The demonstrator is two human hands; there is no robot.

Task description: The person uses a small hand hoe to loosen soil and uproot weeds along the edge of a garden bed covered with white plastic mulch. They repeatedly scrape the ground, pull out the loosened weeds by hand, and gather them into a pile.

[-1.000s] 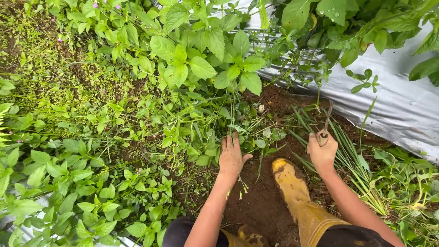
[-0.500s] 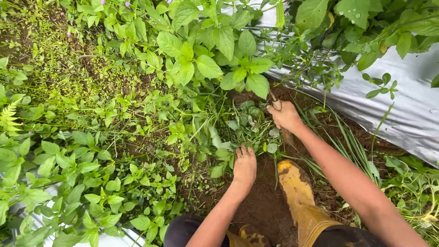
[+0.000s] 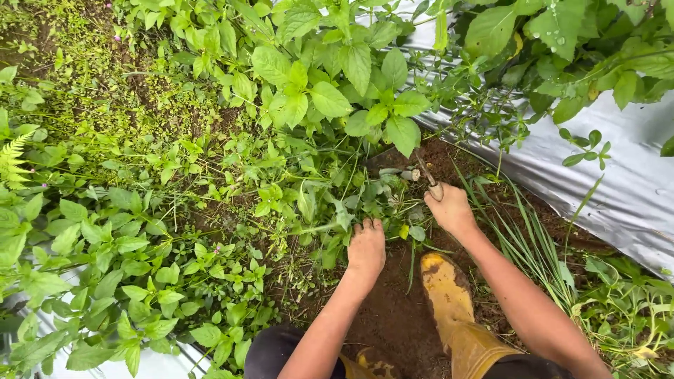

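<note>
- The right hand (image 3: 451, 208) is wrapped tight around the wooden handle of a small weeding tool (image 3: 425, 175). A second ago that hand sat further right, up by the long grass blades (image 3: 533, 242); it has since swung left and forward, so the tool's metal end now pokes in under the big-leaved plant (image 3: 330, 98) at the far edge of the bare soil (image 3: 393, 316).
- The left hand (image 3: 366, 247) has slid forward too. Its fingers are curled down into the tangle of low weeds (image 3: 330, 210) where they meet the soil, clamped on stems as far as I can judge, though the fingertips are buried in leaves.
- Both hands now meet at the same clump, the left gripping the greenery and the right working the tool just beyond it; that reads as weeding moving onward from the cleared soil into the thick growth.
- The muddy yellow boot (image 3: 449, 302) stays planted on the soil between the two forearms.
- A silver plastic sheet (image 3: 618, 182) runs along the right edge of the bed, untouched, with more leafy plants hanging over it.
</note>
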